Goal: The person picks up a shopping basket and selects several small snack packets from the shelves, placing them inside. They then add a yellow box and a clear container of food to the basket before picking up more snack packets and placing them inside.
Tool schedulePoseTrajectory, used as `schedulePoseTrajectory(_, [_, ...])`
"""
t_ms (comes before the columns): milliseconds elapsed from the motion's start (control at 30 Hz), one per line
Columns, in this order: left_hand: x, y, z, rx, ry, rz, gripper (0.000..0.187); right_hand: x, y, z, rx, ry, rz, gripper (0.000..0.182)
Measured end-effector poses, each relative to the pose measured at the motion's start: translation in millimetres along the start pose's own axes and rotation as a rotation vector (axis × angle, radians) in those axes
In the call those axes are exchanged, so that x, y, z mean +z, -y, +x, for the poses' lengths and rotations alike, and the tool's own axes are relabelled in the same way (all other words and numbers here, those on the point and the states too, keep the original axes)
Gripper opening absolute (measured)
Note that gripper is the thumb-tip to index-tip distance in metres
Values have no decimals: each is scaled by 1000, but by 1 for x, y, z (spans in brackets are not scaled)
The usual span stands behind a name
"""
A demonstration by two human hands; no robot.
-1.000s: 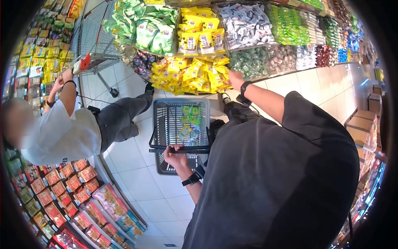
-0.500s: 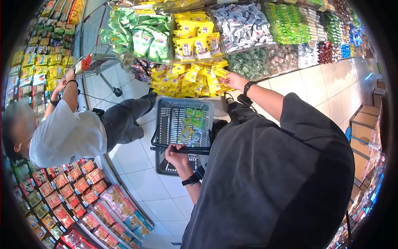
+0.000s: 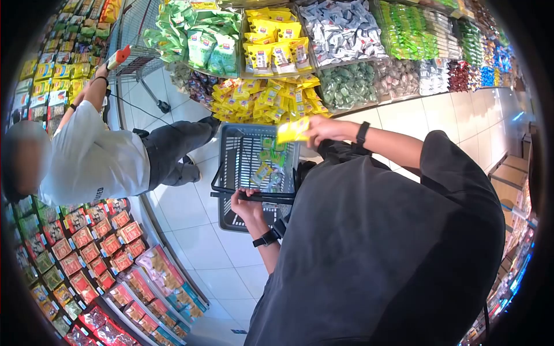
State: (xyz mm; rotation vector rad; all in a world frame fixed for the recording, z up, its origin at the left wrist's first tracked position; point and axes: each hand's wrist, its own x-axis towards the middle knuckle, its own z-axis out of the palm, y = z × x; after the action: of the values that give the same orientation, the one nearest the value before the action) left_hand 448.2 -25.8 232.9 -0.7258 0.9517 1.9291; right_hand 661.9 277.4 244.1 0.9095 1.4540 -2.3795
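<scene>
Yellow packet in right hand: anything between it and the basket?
Nothing visible. The right hand holds the yellow packet just above the basket rim; the basket is open-topped. The left hand grips the handles at the near edge.

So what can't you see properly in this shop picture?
- Words on the yellow packet in the right hand: blurred, head view.
- Basket near side: behind the left hand and dark shirt.
- Packets in the basket: too small.
- Trolley: cut off by the edge.
</scene>
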Motion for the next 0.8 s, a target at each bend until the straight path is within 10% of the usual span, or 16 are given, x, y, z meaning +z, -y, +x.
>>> schedulePoseTrajectory(200, [12,10,-9,18,-17,-4,12,12,-35,50,218,-115,-282,33])
schedulePoseTrajectory(267, [7,13,-9,29,-35,-24,11,5,-38,61,298,-728,-94,37])
schedulePoseTrajectory(367, [1,16,-7,18,-20,-34,12,-27,-80,107,219,-669,540,28])
schedulePoseTrajectory(533, [1,19,-15,43,-57,-50,12,-64,-138,189,108,-696,616,13])
schedulePoseTrajectory(800, [-17,20,-15,63,-18,-64,13,-11,-54,49,-219,-562,82,11])
